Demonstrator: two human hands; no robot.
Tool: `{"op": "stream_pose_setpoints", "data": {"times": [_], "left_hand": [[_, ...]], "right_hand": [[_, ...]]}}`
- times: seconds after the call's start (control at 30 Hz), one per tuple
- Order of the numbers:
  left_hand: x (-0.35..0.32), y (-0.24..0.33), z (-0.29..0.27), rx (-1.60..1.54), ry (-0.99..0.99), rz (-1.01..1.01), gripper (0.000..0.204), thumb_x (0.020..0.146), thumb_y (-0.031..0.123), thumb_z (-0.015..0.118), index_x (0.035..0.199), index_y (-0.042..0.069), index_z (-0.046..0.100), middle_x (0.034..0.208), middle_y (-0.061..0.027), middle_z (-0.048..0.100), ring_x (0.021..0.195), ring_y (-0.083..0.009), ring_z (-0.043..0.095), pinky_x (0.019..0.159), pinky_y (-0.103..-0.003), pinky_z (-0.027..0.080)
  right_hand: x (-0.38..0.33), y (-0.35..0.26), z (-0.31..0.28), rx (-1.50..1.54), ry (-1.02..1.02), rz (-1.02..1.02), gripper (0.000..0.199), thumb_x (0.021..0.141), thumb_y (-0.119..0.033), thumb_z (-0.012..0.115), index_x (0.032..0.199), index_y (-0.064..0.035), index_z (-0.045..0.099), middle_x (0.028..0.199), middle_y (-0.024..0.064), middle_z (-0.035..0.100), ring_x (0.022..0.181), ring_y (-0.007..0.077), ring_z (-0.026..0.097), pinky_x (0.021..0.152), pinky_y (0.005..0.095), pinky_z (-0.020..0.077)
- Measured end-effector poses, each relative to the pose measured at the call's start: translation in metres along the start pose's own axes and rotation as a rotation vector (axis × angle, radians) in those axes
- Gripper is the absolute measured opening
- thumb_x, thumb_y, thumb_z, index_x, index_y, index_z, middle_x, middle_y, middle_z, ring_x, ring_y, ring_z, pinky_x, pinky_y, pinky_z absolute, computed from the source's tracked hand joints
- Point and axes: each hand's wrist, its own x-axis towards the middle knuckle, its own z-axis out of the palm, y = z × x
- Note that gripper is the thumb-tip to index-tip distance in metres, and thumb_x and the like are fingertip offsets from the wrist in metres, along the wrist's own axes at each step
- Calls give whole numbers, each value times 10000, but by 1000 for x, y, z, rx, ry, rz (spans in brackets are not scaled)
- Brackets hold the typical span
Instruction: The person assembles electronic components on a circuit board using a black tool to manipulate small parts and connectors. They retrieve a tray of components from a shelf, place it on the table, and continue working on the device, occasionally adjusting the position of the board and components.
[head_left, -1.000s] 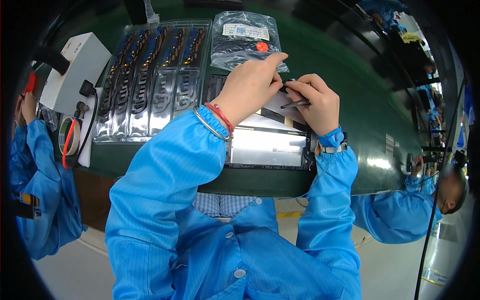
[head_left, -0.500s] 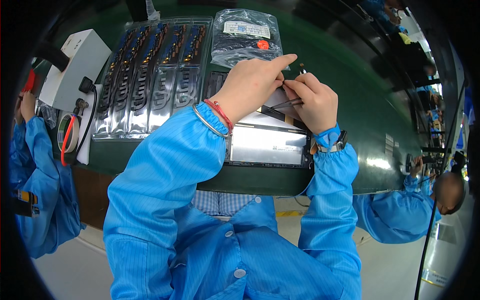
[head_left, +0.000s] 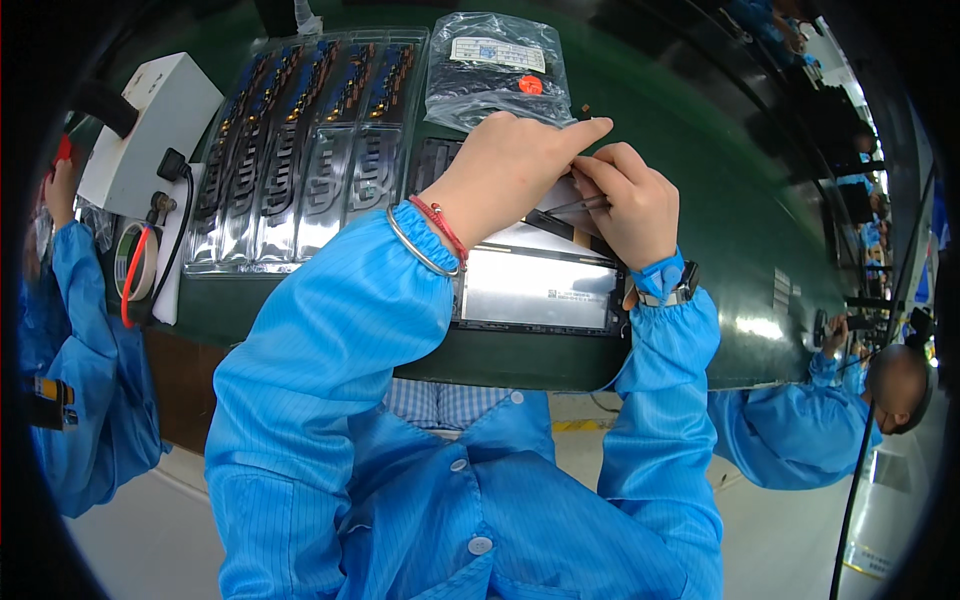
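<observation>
My left hand (head_left: 510,170) is raised over a flat silvery panel (head_left: 540,288) that lies on the green table (head_left: 700,200). Its thumb and forefinger pinch a tiny dark part (head_left: 584,113) near the panel's far edge. My right hand (head_left: 630,205) sits just beside it, closed around thin metal tweezers (head_left: 575,207) whose tips point left under my left hand. A white sheet (head_left: 545,238) lies over the panel's far part. Both arms wear blue sleeves; the left wrist has a red cord and a metal bangle.
A clear tray (head_left: 300,150) of several dark flex strips lies left of the panel. A plastic bag (head_left: 495,70) of parts sits behind it. A white box (head_left: 150,130) and a tape roll (head_left: 135,262) stand at far left. Other people in blue work at both sides.
My left hand has lifted slightly and moved forward, with its fingertips now pinching the small part higher up. The right hand has shifted a little with the tweezers.
</observation>
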Motion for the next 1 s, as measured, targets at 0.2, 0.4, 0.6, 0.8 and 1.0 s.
{"op": "stream_pose_setpoints", "data": {"times": [0.2,0.4,0.6,0.8,1.0], "left_hand": [[0,2,-1,-28,-18,-34,496,764,94,587,1240,143,455,722,-73,629,632,-245,601,585,-336,476],[-1,3,-2,-215,-6,-191,491,756,70,587,1227,105,456,752,-74,641,679,-254,610,619,-344,475],[-1,1,-1,-290,11,-240,458,758,72,586,1202,68,473,771,-78,647,706,-260,615,652,-347,474],[-2,1,0,-259,26,-190,447,761,77,581,1198,84,483,769,-76,645,709,-263,612,652,-351,475],[-1,1,0,-221,25,-150,445,765,81,577,1201,101,487,766,-74,642,703,-259,610,635,-357,475]], "right_hand": [[2,-1,1,59,-2,82,127,667,-45,658,783,-82,623,774,24,557,624,208,574,537,298,466],[0,5,0,241,172,231,195,595,-33,682,771,-86,617,796,32,564,678,215,586,566,290,474],[-1,6,-2,386,36,261,224,629,-44,692,846,-82,656,798,45,573,704,206,589,608,288,474],[1,5,0,378,5,292,213,647,-55,692,857,-78,661,795,54,580,726,220,593,639,289,485],[3,10,4,381,-4,245,178,664,-78,693,834,-47,647,781,61,583,730,218,596,639,289,484]]}}
